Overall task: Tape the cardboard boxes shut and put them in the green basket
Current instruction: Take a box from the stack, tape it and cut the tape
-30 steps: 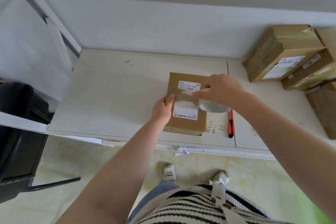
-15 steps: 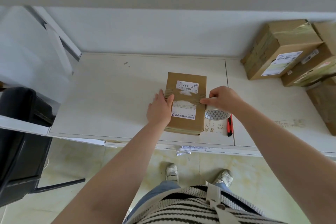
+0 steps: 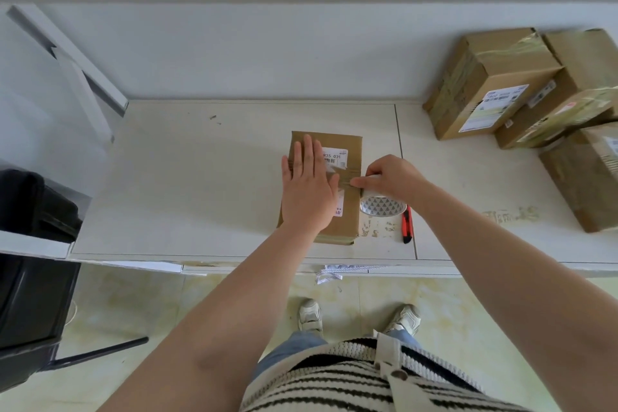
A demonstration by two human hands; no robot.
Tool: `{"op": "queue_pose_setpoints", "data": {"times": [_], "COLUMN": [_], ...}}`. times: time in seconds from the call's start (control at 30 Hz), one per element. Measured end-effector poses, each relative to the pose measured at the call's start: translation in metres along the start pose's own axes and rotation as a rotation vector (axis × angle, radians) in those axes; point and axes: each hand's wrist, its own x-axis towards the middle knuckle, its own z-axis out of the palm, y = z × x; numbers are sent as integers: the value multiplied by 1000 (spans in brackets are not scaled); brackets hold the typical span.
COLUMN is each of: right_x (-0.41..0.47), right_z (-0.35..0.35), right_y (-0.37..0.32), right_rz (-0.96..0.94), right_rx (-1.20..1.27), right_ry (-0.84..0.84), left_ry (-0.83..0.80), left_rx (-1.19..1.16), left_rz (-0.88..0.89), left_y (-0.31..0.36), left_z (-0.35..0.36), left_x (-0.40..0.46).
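Observation:
A flat brown cardboard box point(image 3: 347, 221) with white labels lies on the white table point(image 3: 200, 184) near its front edge. My left hand point(image 3: 309, 187) lies flat on top of the box, fingers spread, pressing on a strip of clear tape that runs across it. My right hand point(image 3: 391, 177) grips a roll of clear tape point(image 3: 383, 206) at the box's right edge, with the tape stretched from the roll onto the box top. No green basket is in view.
A red utility knife point(image 3: 407, 226) lies on the table just right of the roll. Several taped cardboard boxes point(image 3: 495, 84) are piled at the back right. A black chair point(image 3: 30, 261) stands at the left. My feet are on the tiled floor below.
My left hand slid from the box's left edge onto its top, now flat over the tape. My right hand carried the roll from above the box to its right edge.

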Motion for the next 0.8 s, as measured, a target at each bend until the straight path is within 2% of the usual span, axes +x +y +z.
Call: {"op": "queue_pose_setpoints", "data": {"times": [0.1, 0.23, 0.43, 0.53, 0.63, 0.8], "right_x": [-6, -20, -24, -27, -26, -18], "right_z": [-6, -24, -20, -22, -29, -46], "right_y": [-1, -5, -33, -33, -37, -31], "right_rz": [-84, -218, -266, -269, -298, -202], "right_rx": [68, 430, 416, 401, 240, -394], "right_ry": [11, -5, 28, 25, 45, 130], "left_ry": [-36, -150, -304, -336, -326, -281], "left_rx": [-102, -294, -429, -490, -506, -432], "left_rz": [0, -8, -173, -191, -186, -194], "left_y": [-13, -43, -52, -53, -52, -40], "left_z": [-6, -20, -32, -34, -32, -27], "left_x": [0, 6, 16, 16, 15, 13]}}
